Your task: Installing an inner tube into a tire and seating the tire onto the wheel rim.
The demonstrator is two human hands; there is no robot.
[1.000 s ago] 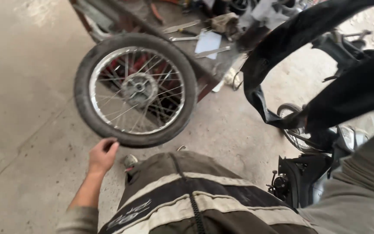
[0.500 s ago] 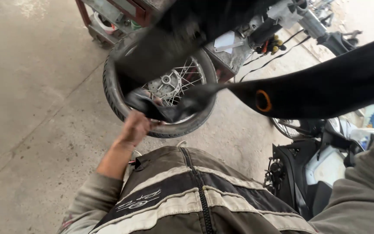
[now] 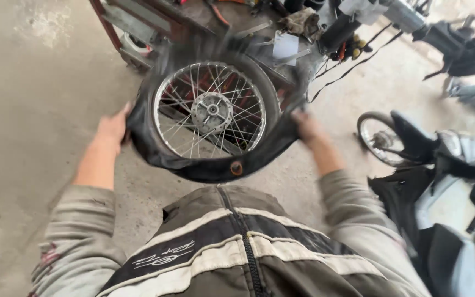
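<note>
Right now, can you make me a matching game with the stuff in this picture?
Things:
1. inner tube
2. spoked wheel
3. left hand
4. motorbike

Places or looks:
A. parked at the far right
B. black and floppy, stretched between both hands
C. shiny rim with a hub in the middle
D. gripping the tube's left side

Pairs: 1-B, 2-C, 3-D, 4-A

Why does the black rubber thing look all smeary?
In the head view, motion blur smears the inner tube, worst along its top, and both hands, left and right; the spoked wheel behind stays fairly sharp in soft daylight.
</note>
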